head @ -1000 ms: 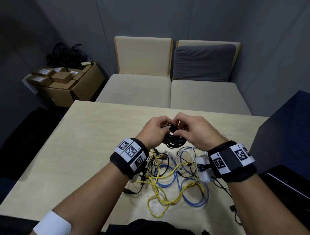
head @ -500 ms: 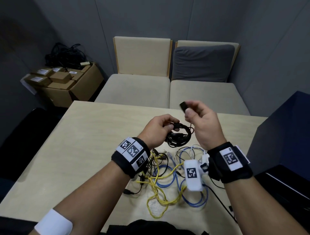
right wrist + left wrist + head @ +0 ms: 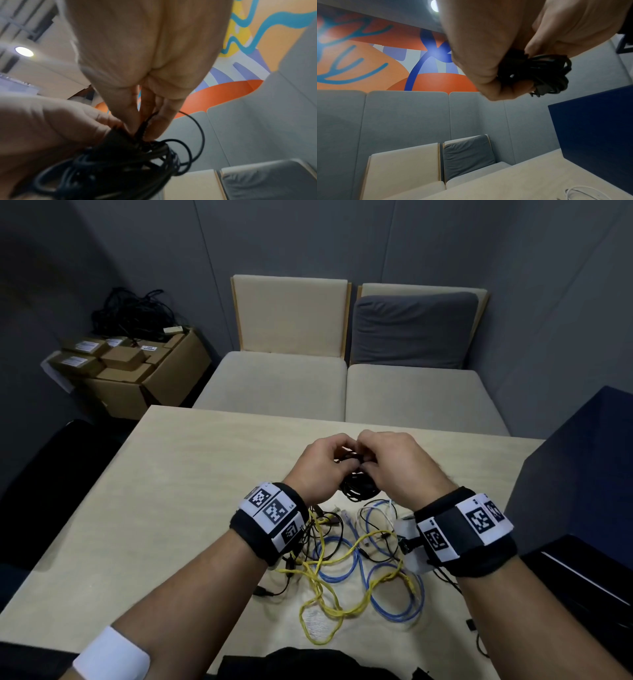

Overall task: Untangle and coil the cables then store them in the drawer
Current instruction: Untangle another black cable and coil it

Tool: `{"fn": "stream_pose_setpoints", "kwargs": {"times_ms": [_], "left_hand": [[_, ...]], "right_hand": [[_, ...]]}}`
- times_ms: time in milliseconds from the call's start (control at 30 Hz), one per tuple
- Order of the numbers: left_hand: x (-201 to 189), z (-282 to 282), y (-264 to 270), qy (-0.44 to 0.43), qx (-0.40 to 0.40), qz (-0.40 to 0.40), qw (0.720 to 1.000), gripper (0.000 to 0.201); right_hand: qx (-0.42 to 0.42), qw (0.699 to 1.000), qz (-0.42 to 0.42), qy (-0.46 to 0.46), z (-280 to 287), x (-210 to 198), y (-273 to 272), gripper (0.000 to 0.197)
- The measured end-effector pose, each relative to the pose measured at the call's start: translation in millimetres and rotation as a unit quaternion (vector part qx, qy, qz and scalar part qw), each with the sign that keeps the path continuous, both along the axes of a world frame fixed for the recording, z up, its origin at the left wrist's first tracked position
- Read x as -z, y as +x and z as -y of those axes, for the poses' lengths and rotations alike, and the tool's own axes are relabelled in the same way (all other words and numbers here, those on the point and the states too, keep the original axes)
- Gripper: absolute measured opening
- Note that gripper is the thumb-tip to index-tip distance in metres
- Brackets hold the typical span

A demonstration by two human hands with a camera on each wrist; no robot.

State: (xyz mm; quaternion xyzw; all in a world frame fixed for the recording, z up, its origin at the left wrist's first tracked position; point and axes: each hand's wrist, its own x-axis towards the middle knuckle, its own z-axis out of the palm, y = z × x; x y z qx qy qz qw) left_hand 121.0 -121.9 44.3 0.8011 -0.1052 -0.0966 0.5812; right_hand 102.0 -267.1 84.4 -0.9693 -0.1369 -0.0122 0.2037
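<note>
Head view: left hand (image 3: 317, 465) grips the black cable coil (image 3: 359, 491) held up above the desk (image 3: 171, 491); right hand (image 3: 397, 463) pinches its loose end at the top of the bundle, prob. tucking/wrapping it to lock the coil. Step: finishing coil no. 1. Next needs end secured w/o loops springing, then drawer, which isn't in view. Below: yellow cable (image 3: 322, 597), blue cable (image 3: 394, 607) and thin black leads lie tangled on desk.
</note>
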Motion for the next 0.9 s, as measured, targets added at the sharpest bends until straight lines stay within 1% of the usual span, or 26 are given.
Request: {"fn": "stream_pose_setpoints", "kwargs": {"times_ms": [67,100,133,167,200,233,300,333,367,400,433,467,500,533,567,600,633,667,767,900], "left_hand": [[2,-1,1,0.0,-0.006,0.004,1.0,0.03],[3,-2,2,-0.009,-0.012,0.001,1.0,0.032],[3,-4,3,-0.021,-0.018,-0.006,1.0,0.032],[3,-6,4,-0.037,-0.022,-0.014,0.999,0.03],[2,-7,4,-0.054,-0.024,-0.023,0.998,0.028],[1,-8,4,-0.074,-0.026,-0.03,0.996,0.027],[0,-10,3,-0.122,-0.028,-0.038,0.991,0.027],[-1,-10,2,-0.146,-0.028,-0.04,0.988,0.027],[-2,-10,2,-0.17,-0.028,-0.045,0.984,0.027],[-3,-10,1,-0.19,-0.024,-0.048,0.98,0.027],[-4,-8,1,-0.204,-0.019,-0.049,0.978,0.027],[-4,-7,0,-0.21,-0.012,-0.047,0.976,0.028],[-4,-5,0,-0.215,-0.005,-0.044,0.976,0.028],[-4,-2,-1,-0.218,0.0,-0.041,0.975,0.028],[-4,-1,-1,-0.22,0.003,-0.039,0.975,0.028],[-3,1,-2,-0.221,0.004,-0.037,0.975,0.028],[-3,2,-2,-0.222,0.005,-0.034,0.974,0.028],[-4,2,-2,-0.221,0.007,-0.03,0.975,0.028],[-5,4,-3,-0.207,0.01,-0.018,0.978,0.028],[-7,5,-2,-0.197,0.003,-0.008,0.98,0.029]], "right_hand": [[-0.027,0.998,0.018,0.051,-2,1,-2,0.015],[-0.035,0.993,0.046,0.101,-1,4,-1,0.016],[-0.026,0.982,0.077,0.169,2,7,2,0.017],[0.003,0.964,0.104,0.244,7,10,5,0.02],[0.05,0.942,0.129,0.307,12,14,10,0.023],[0.103,0.919,0.153,0.35,18,17,15,0.023],[0.189,0.885,0.177,0.386,29,26,22,0.019],[0.213,0.876,0.155,0.404,34,29,26,0.019],[0.216,0.872,0.099,0.428,37,33,27,0.022],[0.196,0.871,0.017,0.45,38,37,27,0.027],[0.156,0.866,-0.07,0.47,37,42,24,0.031],[0.105,0.851,-0.144,0.493,36,47,21,0.03],[0.06,0.829,-0.197,0.519,34,51,18,0.024],[0.026,0.802,-0.23,0.551,32,55,13,0.016],[0.006,0.771,-0.25,0.585,30,57,10,0.021],[-0.005,0.75,-0.263,0.606,28,59,8,0.036],[-0.012,0.739,-0.266,0.619,26,61,7,0.046],[-0.017,0.732,-0.265,0.627,23,63,7,0.05],[-0.024,0.702,-0.279,0.654,19,68,7,0.051],[-0.03,0.675,-0.297,0.675,13,70,5,0.052]]}}
